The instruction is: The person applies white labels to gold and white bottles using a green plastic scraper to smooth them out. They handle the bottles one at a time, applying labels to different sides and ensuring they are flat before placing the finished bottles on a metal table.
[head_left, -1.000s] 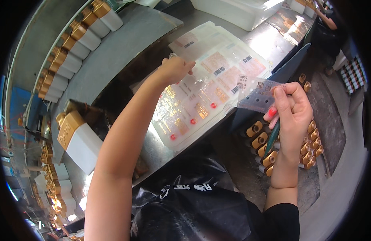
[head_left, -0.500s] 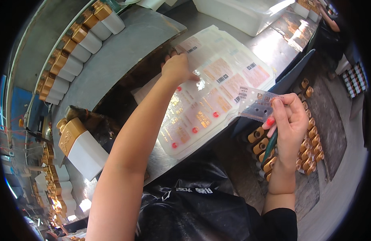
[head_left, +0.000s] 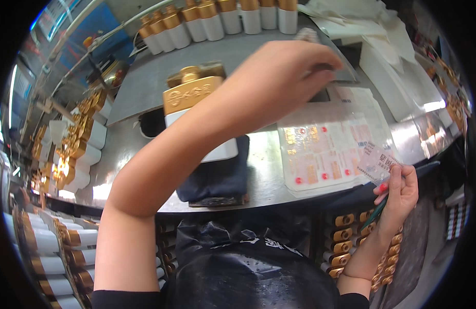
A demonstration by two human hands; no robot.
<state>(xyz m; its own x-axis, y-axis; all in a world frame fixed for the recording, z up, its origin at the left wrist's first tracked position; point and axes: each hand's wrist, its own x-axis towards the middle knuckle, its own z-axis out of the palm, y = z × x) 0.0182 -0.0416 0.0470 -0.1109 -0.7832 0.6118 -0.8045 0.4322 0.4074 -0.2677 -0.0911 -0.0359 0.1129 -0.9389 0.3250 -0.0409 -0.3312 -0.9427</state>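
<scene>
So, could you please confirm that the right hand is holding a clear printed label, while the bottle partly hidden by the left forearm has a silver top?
Not quite: the head view shows that the bottle partly hidden by the left forearm has a gold top, not silver. The right hand is indeed holding a clear printed label.

Left fingers [head_left: 324, 52] now off the label sheets [head_left: 330, 141] (blurred), seemingly higher.
</scene>
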